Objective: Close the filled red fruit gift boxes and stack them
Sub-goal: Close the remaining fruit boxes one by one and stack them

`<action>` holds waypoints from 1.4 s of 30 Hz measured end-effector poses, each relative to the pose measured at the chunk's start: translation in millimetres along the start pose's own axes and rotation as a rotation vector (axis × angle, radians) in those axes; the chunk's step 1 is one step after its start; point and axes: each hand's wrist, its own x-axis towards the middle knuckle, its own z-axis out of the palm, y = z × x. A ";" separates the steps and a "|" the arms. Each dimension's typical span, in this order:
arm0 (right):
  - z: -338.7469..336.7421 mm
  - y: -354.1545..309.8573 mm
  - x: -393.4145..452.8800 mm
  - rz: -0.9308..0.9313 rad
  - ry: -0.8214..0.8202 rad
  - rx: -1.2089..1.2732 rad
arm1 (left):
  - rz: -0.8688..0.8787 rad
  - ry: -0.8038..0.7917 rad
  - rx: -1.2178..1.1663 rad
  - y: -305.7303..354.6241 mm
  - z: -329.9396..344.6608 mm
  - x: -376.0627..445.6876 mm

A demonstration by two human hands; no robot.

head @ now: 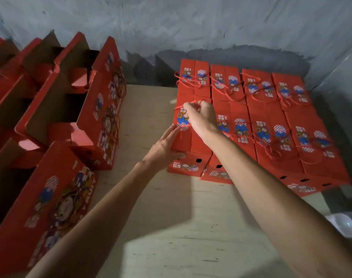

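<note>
— Nearest me, what's that?

— Open red boxes (50,197) on my left, flaps up, waiting.

— And your hands?

— My left hand (165,145), fingers straight, presses the side of the closed box (183,137) at the stack's (271,125) near-left corner; my right hand (201,117) pinches its red cord handle (188,104).

— How will it handle?

— Stiff cardboard, probably heavy with fruit; I'd carry from underneath, not trust the cord. It's glossy red with blue cartoon labels.

Closed red boxes (251,125) stacked; open boxes (74,109) left
</note>
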 end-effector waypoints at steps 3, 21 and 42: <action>-1.6 -10.7 -21.3 0.005 0.089 -0.278 | -0.032 0.026 -0.015 14.4 -4.0 -9.3; 212.0 -71.6 -299.4 -0.205 -0.482 -0.243 | -0.509 0.779 0.371 -46.9 -179.0 -321.5; 87.0 -17.9 -282.3 -0.378 -0.179 -0.763 | -0.498 0.226 0.298 30.8 -130.8 -364.8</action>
